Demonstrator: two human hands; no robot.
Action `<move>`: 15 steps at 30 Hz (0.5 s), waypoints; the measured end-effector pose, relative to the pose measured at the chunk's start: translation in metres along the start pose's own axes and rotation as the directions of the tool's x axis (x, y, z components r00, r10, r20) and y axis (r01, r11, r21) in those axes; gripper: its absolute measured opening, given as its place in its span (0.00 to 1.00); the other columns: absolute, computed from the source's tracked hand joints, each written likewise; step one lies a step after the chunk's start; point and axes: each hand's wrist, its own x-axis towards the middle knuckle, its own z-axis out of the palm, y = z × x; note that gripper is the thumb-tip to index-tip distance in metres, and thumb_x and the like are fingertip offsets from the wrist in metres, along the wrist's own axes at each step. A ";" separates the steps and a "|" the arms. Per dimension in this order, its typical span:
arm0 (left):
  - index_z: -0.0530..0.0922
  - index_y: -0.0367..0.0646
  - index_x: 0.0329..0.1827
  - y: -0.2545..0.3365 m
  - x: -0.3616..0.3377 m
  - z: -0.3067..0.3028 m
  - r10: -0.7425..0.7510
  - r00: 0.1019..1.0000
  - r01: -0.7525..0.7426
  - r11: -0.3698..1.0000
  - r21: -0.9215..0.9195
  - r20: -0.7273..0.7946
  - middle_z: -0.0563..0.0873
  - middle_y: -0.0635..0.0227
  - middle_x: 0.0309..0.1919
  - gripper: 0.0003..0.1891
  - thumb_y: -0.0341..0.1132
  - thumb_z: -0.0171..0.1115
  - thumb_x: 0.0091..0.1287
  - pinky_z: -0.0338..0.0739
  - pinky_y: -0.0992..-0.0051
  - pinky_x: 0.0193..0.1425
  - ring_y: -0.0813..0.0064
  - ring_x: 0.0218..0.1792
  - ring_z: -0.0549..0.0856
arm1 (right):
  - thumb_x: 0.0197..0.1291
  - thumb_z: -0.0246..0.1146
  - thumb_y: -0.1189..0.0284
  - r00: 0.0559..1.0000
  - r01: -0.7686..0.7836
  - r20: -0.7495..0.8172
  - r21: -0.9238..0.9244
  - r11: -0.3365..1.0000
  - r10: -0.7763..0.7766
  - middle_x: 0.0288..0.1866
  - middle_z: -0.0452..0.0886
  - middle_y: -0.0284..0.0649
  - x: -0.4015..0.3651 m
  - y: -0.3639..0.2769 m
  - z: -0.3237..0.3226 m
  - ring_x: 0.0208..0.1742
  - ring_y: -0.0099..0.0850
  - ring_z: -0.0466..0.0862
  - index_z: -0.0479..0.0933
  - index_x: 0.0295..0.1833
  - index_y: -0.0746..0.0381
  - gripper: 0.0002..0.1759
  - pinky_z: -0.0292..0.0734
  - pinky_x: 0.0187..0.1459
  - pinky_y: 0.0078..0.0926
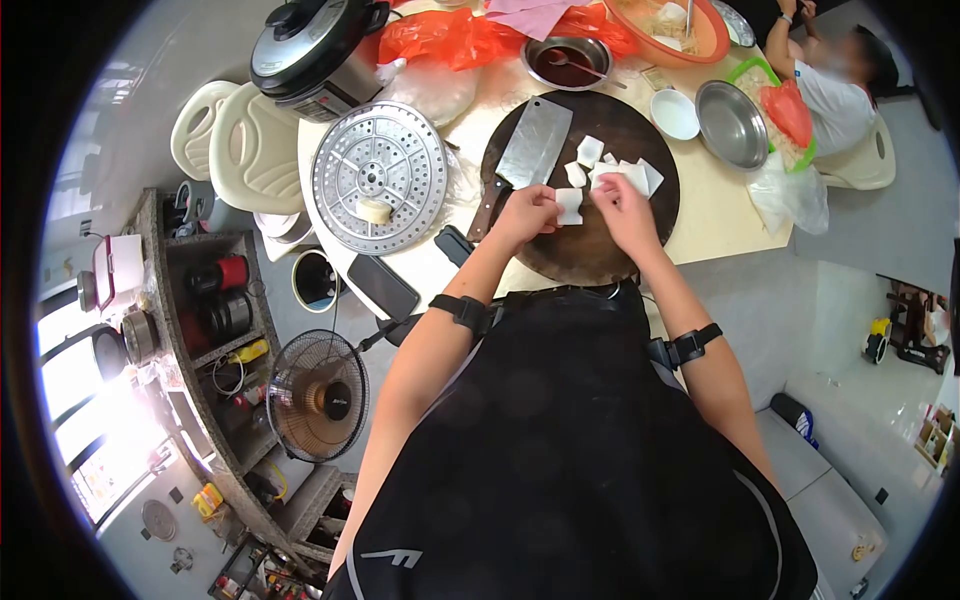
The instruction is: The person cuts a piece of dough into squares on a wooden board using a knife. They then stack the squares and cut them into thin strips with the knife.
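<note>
My left hand point(530, 214) pinches a small white square sheet point(569, 207) over the round dark chopping board point(540, 258). My right hand point(627, 214) is closed just to its right, fingertips against other white sheets point(632, 174). Whether it grips one of them is hidden. More small white pieces point(590, 152) lie on the board beyond my hands. A cleaver point(537, 141) rests flat on the board's left side, its dark handle point(487, 207) beside my left wrist.
A perforated metal steamer tray point(345, 165) bears one pale round piece point(374, 211). A phone point(383, 287) lies at the table's near edge. Beyond are a pressure cooker point(318, 50), a sauce bowl point(530, 72), an orange basin point(716, 45) and a steel bowl point(731, 125). A person point(832, 95) sits at right.
</note>
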 end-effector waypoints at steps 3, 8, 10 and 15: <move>0.86 0.42 0.52 0.002 -0.008 -0.005 -0.036 0.999 0.035 0.995 0.091 0.015 0.90 0.71 0.39 0.09 0.36 0.72 0.75 0.85 0.77 0.45 0.81 0.38 0.89 | 0.72 0.71 0.71 0.967 -0.124 0.249 0.310 0.942 0.045 0.39 0.90 0.42 0.001 0.012 0.023 0.39 0.29 0.91 0.82 0.56 0.66 0.13 0.85 0.45 0.28; 0.85 0.38 0.57 0.011 -0.036 -0.041 0.557 0.779 -0.164 0.624 0.764 -0.288 0.93 0.53 0.40 0.20 0.45 0.74 0.73 0.87 0.60 0.50 0.55 0.43 0.93 | 0.71 0.70 0.73 0.961 -0.186 0.234 0.135 0.973 0.151 0.35 0.91 0.41 0.003 0.024 0.045 0.35 0.29 0.91 0.85 0.51 0.66 0.08 0.85 0.41 0.29; 0.82 0.37 0.58 0.008 -0.048 -0.057 0.576 0.763 -0.045 0.501 0.864 -0.294 0.92 0.49 0.46 0.24 0.48 0.74 0.71 0.85 0.54 0.56 0.45 0.49 0.91 | 0.70 0.70 0.73 0.970 -0.168 0.191 0.075 0.983 0.152 0.34 0.91 0.41 0.002 0.027 0.049 0.35 0.32 0.92 0.85 0.49 0.65 0.07 0.85 0.40 0.32; 0.76 0.36 0.61 -0.012 -0.048 -0.065 0.250 0.911 0.135 0.572 0.809 -0.329 0.91 0.40 0.45 0.29 0.51 0.74 0.70 0.82 0.47 0.57 0.37 0.50 0.90 | 0.68 0.72 0.71 0.984 -0.100 0.151 0.006 0.995 0.098 0.34 0.91 0.42 0.009 0.021 0.053 0.37 0.38 0.92 0.86 0.48 0.63 0.08 0.84 0.42 0.35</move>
